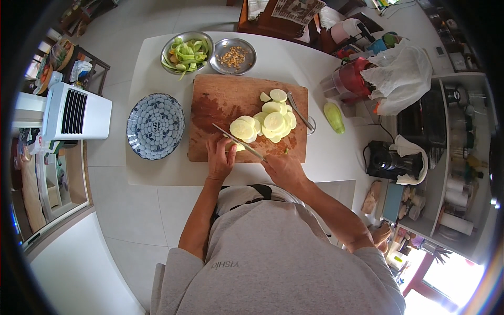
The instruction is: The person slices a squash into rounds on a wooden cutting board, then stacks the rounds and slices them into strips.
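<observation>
My right hand (pixel 285 169) grips a kitchen knife (pixel 239 142), its blade slanting up and left over the lower part of a wooden cutting board (pixel 216 92). Under the fingers of my left hand (pixel 219 155) is a pale piece of zucchini or a similar squash (pixel 238 148), right beside the blade and partly hidden by it. Just beyond the knife, round pale slices (pixel 274 121) lie in overlapping piles. A metal peeler (pixel 301 113) rests along the right side of the board. Off that side, a peeled-looking light green squash (pixel 334 118) lies on the white table (pixel 153 175).
Left of the board stands a blue-and-white patterned bowl (pixel 155 126). Behind it are a metal bowl (pixel 163 63) of green peelings and a metal dish (pixel 251 59) holding small tan pieces. A red container (pixel 350 76), a plastic bag (pixel 405 76) and a black appliance (pixel 390 161) stand at right.
</observation>
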Action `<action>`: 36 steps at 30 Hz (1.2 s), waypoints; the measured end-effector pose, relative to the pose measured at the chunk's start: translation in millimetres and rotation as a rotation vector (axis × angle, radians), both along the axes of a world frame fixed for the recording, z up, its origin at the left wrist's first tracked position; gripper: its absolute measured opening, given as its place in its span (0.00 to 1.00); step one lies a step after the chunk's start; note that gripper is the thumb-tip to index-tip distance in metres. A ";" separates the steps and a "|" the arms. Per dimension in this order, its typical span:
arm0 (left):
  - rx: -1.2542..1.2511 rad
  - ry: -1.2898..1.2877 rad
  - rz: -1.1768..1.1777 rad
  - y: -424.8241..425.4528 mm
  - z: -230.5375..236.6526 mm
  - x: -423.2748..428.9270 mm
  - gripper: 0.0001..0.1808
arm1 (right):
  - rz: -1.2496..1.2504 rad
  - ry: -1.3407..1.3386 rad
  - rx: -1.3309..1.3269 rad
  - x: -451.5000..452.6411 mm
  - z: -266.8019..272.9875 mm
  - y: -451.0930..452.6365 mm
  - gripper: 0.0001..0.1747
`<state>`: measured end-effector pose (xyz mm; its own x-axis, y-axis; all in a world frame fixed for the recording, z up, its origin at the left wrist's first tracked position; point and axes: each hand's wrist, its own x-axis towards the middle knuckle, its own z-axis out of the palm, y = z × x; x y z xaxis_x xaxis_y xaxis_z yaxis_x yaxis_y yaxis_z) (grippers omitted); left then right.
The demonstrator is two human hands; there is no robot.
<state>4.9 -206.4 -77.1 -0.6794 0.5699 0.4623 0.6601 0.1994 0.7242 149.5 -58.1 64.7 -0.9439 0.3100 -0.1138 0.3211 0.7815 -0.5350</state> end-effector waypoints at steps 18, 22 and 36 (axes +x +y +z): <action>0.025 0.008 0.005 -1.7 6.4 -0.1 0.14 | -0.013 0.004 -0.029 -31.7 -64.5 1.3 0.11; 0.026 -0.025 -0.030 -3.9 10.1 -1.2 0.10 | -0.053 0.012 -0.137 -24.8 -40.7 6.3 0.11; 0.011 -0.060 -0.002 -3.4 2.9 1.3 0.12 | -0.046 -0.066 -0.035 0.8 0.0 -6.6 0.17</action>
